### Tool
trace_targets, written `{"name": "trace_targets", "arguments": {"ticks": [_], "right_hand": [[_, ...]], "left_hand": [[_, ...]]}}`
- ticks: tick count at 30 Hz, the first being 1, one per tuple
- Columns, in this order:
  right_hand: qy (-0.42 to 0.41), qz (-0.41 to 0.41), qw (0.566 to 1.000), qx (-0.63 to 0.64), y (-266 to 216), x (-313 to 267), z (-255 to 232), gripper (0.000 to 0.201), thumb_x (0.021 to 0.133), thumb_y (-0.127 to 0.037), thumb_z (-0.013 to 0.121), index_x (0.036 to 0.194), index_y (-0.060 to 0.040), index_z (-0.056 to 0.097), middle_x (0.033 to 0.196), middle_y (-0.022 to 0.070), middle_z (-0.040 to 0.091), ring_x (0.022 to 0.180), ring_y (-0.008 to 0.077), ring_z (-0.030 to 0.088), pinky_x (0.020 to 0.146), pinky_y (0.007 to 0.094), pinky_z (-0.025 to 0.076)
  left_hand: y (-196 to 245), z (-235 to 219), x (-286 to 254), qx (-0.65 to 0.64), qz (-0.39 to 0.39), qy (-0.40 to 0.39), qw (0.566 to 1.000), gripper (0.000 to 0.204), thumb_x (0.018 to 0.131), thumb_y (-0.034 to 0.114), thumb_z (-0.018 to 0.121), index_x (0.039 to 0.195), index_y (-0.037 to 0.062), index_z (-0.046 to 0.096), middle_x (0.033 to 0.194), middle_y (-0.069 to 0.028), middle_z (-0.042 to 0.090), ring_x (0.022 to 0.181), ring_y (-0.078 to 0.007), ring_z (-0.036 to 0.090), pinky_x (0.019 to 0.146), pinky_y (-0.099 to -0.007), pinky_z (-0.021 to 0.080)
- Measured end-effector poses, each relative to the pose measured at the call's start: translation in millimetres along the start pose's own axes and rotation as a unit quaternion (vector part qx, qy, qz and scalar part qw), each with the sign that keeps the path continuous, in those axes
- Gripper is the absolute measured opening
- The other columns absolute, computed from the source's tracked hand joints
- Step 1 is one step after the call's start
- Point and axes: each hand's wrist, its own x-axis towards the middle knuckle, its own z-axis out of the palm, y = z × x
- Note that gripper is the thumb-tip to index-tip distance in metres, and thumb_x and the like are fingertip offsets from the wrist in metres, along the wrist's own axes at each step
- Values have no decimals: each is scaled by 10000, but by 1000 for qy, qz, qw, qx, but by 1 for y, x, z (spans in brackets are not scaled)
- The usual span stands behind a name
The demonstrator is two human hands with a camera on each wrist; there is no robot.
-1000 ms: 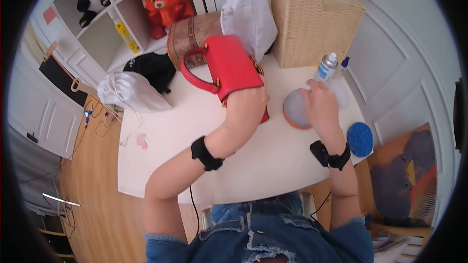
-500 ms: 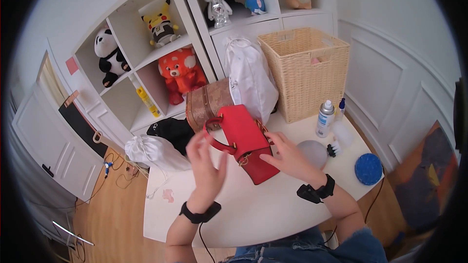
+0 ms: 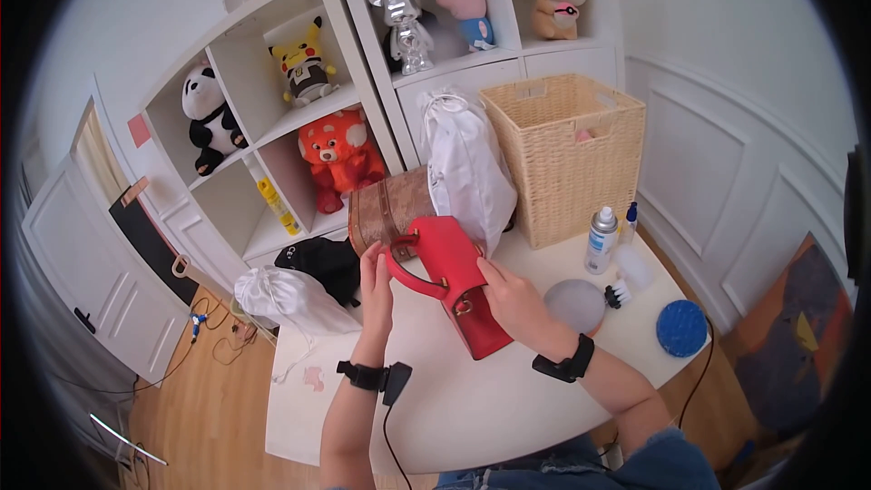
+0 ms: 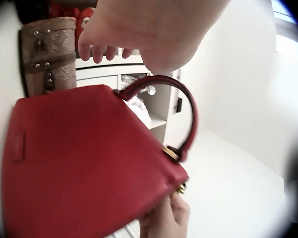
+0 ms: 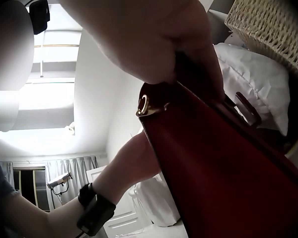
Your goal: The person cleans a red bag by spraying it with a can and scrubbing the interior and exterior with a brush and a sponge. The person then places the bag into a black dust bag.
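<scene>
A red handbag [image 3: 454, 259] lies on the table, its curved handle toward the left hand [image 3: 376, 295]. That hand's fingers are straight, close beside the handle; in the left wrist view the left hand [image 4: 149, 32] stretches over the bag [image 4: 84, 158] without gripping it. The right hand [image 3: 522, 310] pinches the bag's right edge near the gold clasp. From the right wrist, the right hand [image 5: 164, 39] bends over the top edge of the bag [image 5: 213, 163], part of its fingers hidden behind it.
Behind the bag stand a brown patterned case [image 3: 390, 209], a white drawstring bag [image 3: 464, 163] and a wicker basket [image 3: 572, 163]. Another white pouch [image 3: 290, 299] lies left. On the right are a spray can [image 3: 601, 240], grey round pad [image 3: 574, 307], brush [image 3: 619, 294] and blue disc [image 3: 681, 328].
The left hand has let go of the bag and moved beside the handle. From the grey pad, the right hand has come to the bag and taken hold of its edge. The head view has tilted up.
</scene>
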Motion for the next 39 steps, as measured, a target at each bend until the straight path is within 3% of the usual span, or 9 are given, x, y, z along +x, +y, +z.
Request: {"name": "trace_targets", "arguments": {"ticks": [6,8,12,15,19,24,26,30,39], "right_hand": [[36,55,980,188,10,-15,-4,311,873,31,504,1177,27,573,873,229,663,787,373,656,705,383,516],[17,84,975,206,14,-21,-7,306,874,37,498,1167,19,582,898,230,664,795,375,657,707,370,515],[24,141,963,228,24,-28,1,281,894,28,481,1149,8,599,921,233,662,817,320,671,718,336,505],[9,139,976,170,45,-30,7,246,920,4,472,1126,25,605,890,213,666,805,215,660,724,308,495],[-123,285,903,299,39,-13,-22,253,964,-50,437,1130,23,614,803,50,628,671,84,518,616,244,445],[-155,305,864,370,56,-13,-13,278,975,-47,424,1171,-19,619,839,5,613,668,68,491,604,221,416],[-49,185,929,316,42,-8,-13,273,974,-22,422,1158,-17,624,887,11,634,722,71,521,650,220,435],[-14,97,958,270,59,-1,1,274,974,-5,421,1157,-12,624,949,22,655,798,83,560,718,229,456],[-246,240,884,317,78,10,-8,261,985,-61,439,1159,-10,627,856,3,627,724,50,509,641,207,434]], "left_hand": [[-45,-6,19,-48,-74,-59,994,562,1034,451,291,1373,17,401,1243,-94,544,1178,-158,466,1011,-290,350],[-47,-14,12,-73,-180,-139,971,576,1036,459,258,1361,13,424,1248,-89,544,1159,-158,477,992,-286,368],[-68,-31,8,42,-73,-199,977,580,1027,467,262,1336,12,443,1235,-86,551,1164,-180,480,1023,-313,350],[-35,-6,-9,33,45,-95,994,539,1021,435,309,1327,13,446,1254,-102,538,1187,-196,469,1050,-320,320],[-47,-17,-10,67,-41,-120,990,475,1019,361,345,1317,4,441,1317,-130,477,1229,-218,435,1061,-315,297],[-61,-19,-14,70,-32,-74,994,448,1019,352,344,1249,-3,489,1208,-134,550,1133,-223,500,1032,-326,331],[-46,-18,-20,55,-51,-108,991,504,1034,420,273,1237,19,501,1172,-77,574,1083,-160,531,989,-305,384],[-43,-18,-32,25,-23,-96,995,501,1037,406,266,1268,18,482,1190,-81,572,1100,-167,537,1000,-315,391],[-17,-19,-52,-14,-45,-77,996,539,880,301,601,1326,47,436,1204,-79,538,1136,-171,498,994,-316,383]]}}
